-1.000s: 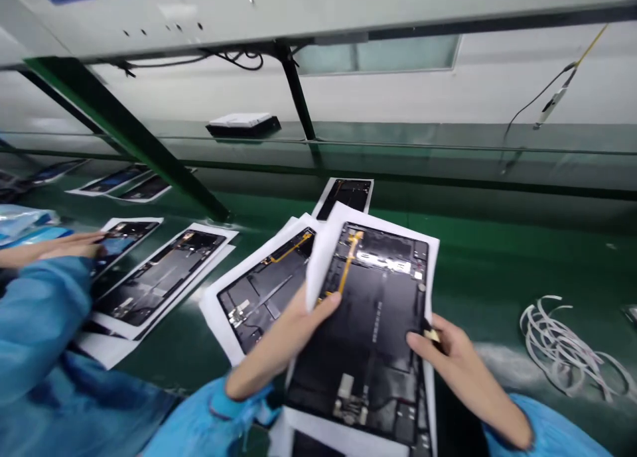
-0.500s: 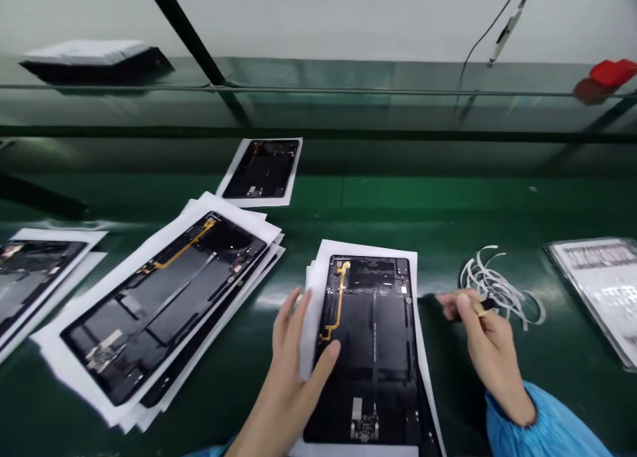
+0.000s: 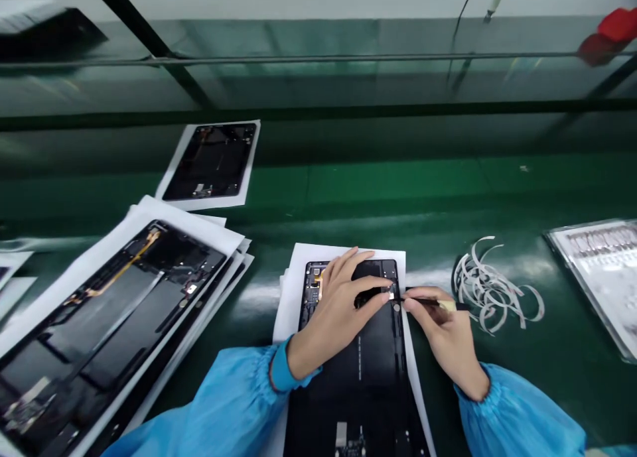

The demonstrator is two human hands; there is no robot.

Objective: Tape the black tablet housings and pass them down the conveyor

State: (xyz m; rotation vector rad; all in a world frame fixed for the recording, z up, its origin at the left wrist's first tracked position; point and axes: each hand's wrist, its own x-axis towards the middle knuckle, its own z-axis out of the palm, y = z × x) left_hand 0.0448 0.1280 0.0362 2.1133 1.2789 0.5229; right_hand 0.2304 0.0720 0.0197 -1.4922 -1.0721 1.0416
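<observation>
An opened tablet housing (image 3: 381,377) lies on white sheets (image 3: 279,311) in front of me, black inside, with a gold flex cable partly under my fingers. My left hand (image 3: 338,311) reaches over its top part. Thumb and index finger are pinched close together at a small silvery part (image 3: 392,291) near the upper right corner; what they hold is too small to make out. At the housing's right edge my right hand (image 3: 445,331) grips slim dark tweezers (image 3: 425,301) with a pale yellow band, their tip pointing left at that silvery part.
White curled strips (image 3: 492,291) lie in a heap right of my right hand. A clear-covered tray (image 3: 604,258) sits at far right. Stacked housings on paper (image 3: 114,291) stand at left, another housing (image 3: 213,158) farther back. A rail (image 3: 298,60) crosses behind the green bench (image 3: 368,185).
My left hand has moved from the housing's left edge to its upper right corner. My right hand has brought the tweezers left to the same corner. The view has shifted.
</observation>
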